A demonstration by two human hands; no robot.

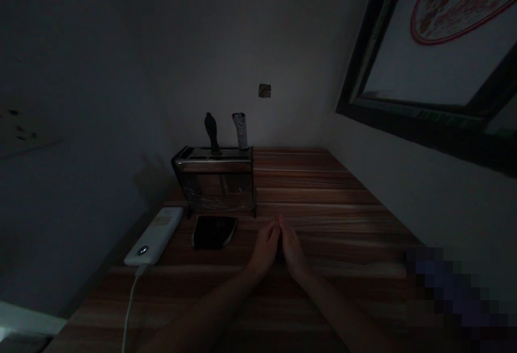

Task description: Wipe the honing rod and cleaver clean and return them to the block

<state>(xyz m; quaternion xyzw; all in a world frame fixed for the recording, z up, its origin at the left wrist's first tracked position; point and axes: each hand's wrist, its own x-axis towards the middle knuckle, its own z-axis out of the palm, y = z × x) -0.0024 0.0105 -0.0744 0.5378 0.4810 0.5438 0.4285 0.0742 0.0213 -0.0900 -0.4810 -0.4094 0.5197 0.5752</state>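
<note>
Near the middle of the table (pixel 323 210), two bare hands: left hand (pixel 264 242) and right hand (pixel 292 246), fingers extended, fingertips meeting at the far end, heels apart, a narrow dark gap between the palms; nothing seen in either. Both forearms, bare, coming in from the near edge of the view. Just left of the left hand, one flat black item (pixel 214 232), lying on the table, paler along its side edges; exact kind too dark to tell. Directly behind it, one rack (pixel 220 167), upright, dark-framed, with a shiny top band and a see-through front. Standing in its top, two handles: one black handle (pixel 211 132), leaning slightly, and, to its right, one grey handle (pixel 241 131), apparently wrapped or patterned. Left of the black item, one white power bank (pixel 155 236), laid flat at a slant, small oval display or button at its near end; one white cable (pixel 128 310) joined to that end and running toward the viewer. Table surface: reddish-brown, streaked wood grain, set against pale walls. On the far wall, one small brownish patch (pixel 264 91), squarish. On the right wall, one large dark frame (pixel 428 111), tilted in view, pale inside, with red curved outlines. At lower right, one pixelated area, contents hidden.
</note>
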